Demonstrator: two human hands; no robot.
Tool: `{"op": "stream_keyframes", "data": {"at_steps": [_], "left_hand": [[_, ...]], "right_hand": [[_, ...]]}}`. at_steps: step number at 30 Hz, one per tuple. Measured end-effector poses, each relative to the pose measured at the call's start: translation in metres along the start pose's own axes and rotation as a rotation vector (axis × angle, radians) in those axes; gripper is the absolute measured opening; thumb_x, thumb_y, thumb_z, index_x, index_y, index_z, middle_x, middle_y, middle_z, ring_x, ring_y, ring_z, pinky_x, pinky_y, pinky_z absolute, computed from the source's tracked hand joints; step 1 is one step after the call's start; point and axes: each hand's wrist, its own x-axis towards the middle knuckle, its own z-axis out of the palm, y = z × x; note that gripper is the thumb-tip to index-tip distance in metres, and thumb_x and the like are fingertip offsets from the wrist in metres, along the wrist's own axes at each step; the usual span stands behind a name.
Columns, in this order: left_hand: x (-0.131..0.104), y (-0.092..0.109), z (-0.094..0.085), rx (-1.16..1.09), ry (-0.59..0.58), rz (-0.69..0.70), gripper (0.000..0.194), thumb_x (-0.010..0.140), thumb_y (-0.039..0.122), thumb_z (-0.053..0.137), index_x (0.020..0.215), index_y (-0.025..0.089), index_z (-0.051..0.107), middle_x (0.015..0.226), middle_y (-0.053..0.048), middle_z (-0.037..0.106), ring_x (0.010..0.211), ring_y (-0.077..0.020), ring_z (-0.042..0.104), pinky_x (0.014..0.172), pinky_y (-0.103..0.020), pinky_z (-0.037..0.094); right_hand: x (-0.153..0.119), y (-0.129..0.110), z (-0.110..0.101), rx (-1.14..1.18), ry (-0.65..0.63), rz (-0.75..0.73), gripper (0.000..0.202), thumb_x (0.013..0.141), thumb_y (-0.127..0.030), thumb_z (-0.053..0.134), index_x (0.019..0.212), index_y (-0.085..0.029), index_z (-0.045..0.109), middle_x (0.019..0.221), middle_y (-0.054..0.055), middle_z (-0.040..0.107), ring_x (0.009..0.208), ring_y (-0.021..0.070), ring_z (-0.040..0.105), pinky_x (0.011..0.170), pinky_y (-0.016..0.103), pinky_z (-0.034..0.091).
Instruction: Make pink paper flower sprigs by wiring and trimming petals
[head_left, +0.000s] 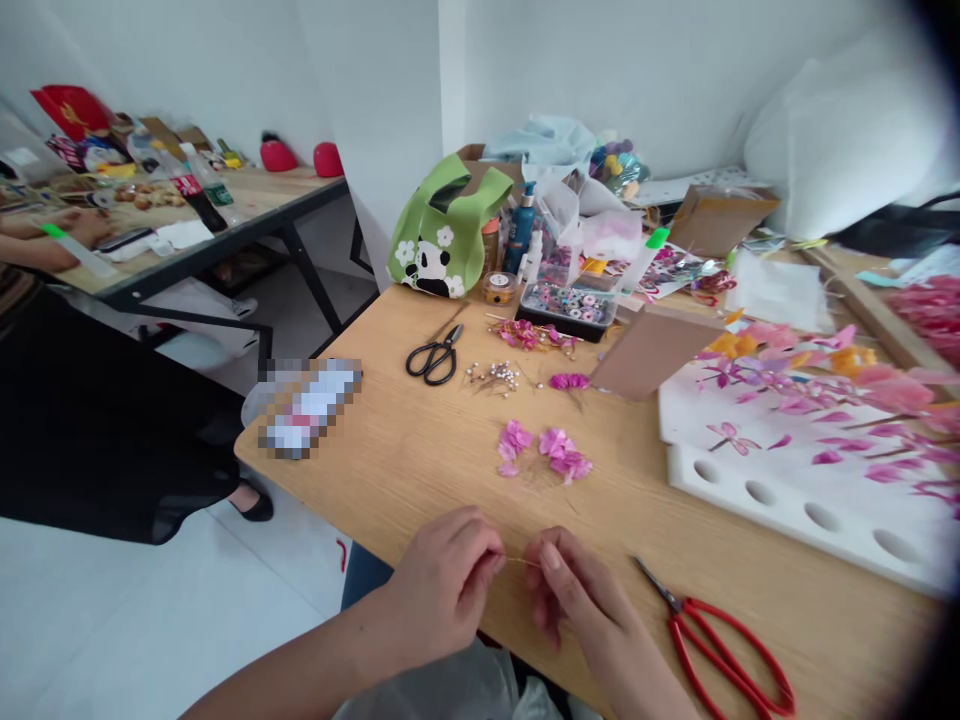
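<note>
Both of my hands are close together over the table's near edge, with a thin gold-coloured wire [517, 560] stretched between them. My left hand [454, 575] pinches one end between thumb and fingers. The other end runs into the pinch of my right hand [577, 590]. Just beyond them lie pink petal clusters [564, 455] with fine wires. Red-handled scissors [716, 640] rest to the right of my right hand. Farther back are black-handled scissors [436, 355], a heap of white-tipped stems [495, 376] and a bright pink bundle [570, 381].
A white foam block [787, 500] with holes stands at right, under pink and orange flower stems [847, 400]. At the back are a green panda bag [450, 240], a bead box [568, 305] and a brown card [652, 350]. A person in a black skirt [105, 410] is at left.
</note>
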Motion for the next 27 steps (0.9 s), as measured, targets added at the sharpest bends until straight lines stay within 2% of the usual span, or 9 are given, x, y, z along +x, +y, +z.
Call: {"op": "stream_keyframes", "data": {"at_steps": [4, 6, 9, 12, 16, 19, 21, 24, 27], "left_hand": [[0.002, -0.001, 0.000, -0.076, -0.023, -0.129, 0.012, 0.089, 0.018, 0.044, 0.078, 0.017, 0.049, 0.072, 0.000, 0.052, 0.065, -0.0111, 0.047, 0.060, -0.023, 0.034], [0.003, -0.001, 0.001, -0.110, -0.051, -0.201, 0.015, 0.090, 0.022, 0.045, 0.077, 0.017, 0.050, 0.070, 0.001, 0.052, 0.064, -0.0108, 0.047, 0.058, -0.023, 0.033], [0.004, -0.001, 0.001, -0.163, -0.076, -0.268, 0.017, 0.089, 0.026, 0.047, 0.076, 0.017, 0.052, 0.069, 0.001, 0.053, 0.064, -0.0112, 0.047, 0.058, -0.023, 0.032], [0.004, -0.002, 0.002, -0.287, -0.095, -0.349, 0.020, 0.089, 0.030, 0.049, 0.076, 0.016, 0.054, 0.069, 0.001, 0.052, 0.065, -0.0115, 0.048, 0.058, -0.022, 0.035], [0.006, -0.007, 0.003, -0.771, -0.181, -0.530, 0.032, 0.090, 0.047, 0.046, 0.085, 0.016, 0.055, 0.064, 0.003, 0.048, 0.050, -0.0085, 0.047, 0.045, -0.020, 0.039], [0.008, -0.011, 0.005, -1.149, -0.207, -0.654, 0.040, 0.085, 0.054, 0.051, 0.094, 0.015, 0.056, 0.068, 0.001, 0.052, 0.046, -0.0094, 0.052, 0.034, -0.017, 0.038], [0.009, -0.013, 0.007, -1.294, -0.229, -0.702, 0.043, 0.081, 0.055, 0.054, 0.094, 0.013, 0.057, 0.072, -0.002, 0.057, 0.049, -0.0113, 0.057, 0.030, -0.016, 0.039], [0.010, -0.011, 0.008, -1.308, -0.267, -0.712, 0.038, 0.080, 0.050, 0.060, 0.083, 0.013, 0.057, 0.072, -0.004, 0.060, 0.046, -0.0101, 0.056, 0.027, -0.016, 0.039], [0.010, -0.006, 0.008, -1.203, -0.235, -0.700, 0.031, 0.076, 0.042, 0.068, 0.075, 0.015, 0.053, 0.062, 0.001, 0.056, 0.042, -0.0072, 0.052, 0.026, -0.013, 0.037]], "right_hand": [[0.002, 0.002, -0.002, -0.253, -0.004, -0.184, 0.022, 0.092, -0.041, 0.048, 0.091, -0.020, 0.055, 0.076, 0.001, 0.057, 0.068, 0.0142, 0.056, 0.060, 0.025, 0.044], [0.003, 0.003, -0.003, -0.368, -0.010, -0.295, 0.016, 0.094, -0.033, 0.046, 0.093, -0.021, 0.057, 0.083, 0.002, 0.058, 0.074, 0.0153, 0.057, 0.065, 0.026, 0.045], [0.004, 0.003, 0.000, -0.479, 0.016, -0.447, 0.017, 0.095, -0.023, 0.042, 0.088, -0.021, 0.057, 0.083, 0.002, 0.056, 0.075, 0.0145, 0.056, 0.066, 0.025, 0.044], [0.004, 0.004, 0.003, -0.526, 0.075, -0.519, 0.017, 0.096, -0.018, 0.041, 0.085, -0.022, 0.054, 0.082, 0.001, 0.055, 0.072, 0.0132, 0.056, 0.064, 0.024, 0.044], [0.003, 0.007, 0.003, -0.554, 0.121, -0.644, 0.016, 0.095, -0.012, 0.041, 0.090, -0.022, 0.052, 0.084, 0.001, 0.055, 0.073, 0.0119, 0.057, 0.066, 0.022, 0.045], [0.002, 0.009, 0.001, -0.571, 0.138, -0.707, 0.017, 0.094, -0.009, 0.042, 0.093, -0.022, 0.053, 0.086, 0.002, 0.055, 0.075, 0.0119, 0.058, 0.067, 0.022, 0.047], [0.001, 0.010, -0.001, -0.590, 0.143, -0.725, 0.017, 0.093, -0.008, 0.043, 0.096, -0.021, 0.054, 0.087, 0.003, 0.056, 0.076, 0.0120, 0.059, 0.067, 0.022, 0.047], [0.000, 0.011, -0.002, -0.621, 0.150, -0.763, 0.019, 0.092, -0.007, 0.044, 0.100, -0.021, 0.055, 0.087, 0.003, 0.056, 0.075, 0.0121, 0.060, 0.067, 0.022, 0.049], [0.000, 0.012, -0.002, -0.662, 0.167, -0.795, 0.019, 0.092, -0.007, 0.046, 0.101, -0.020, 0.056, 0.088, 0.004, 0.057, 0.076, 0.0128, 0.061, 0.068, 0.023, 0.050]]}}
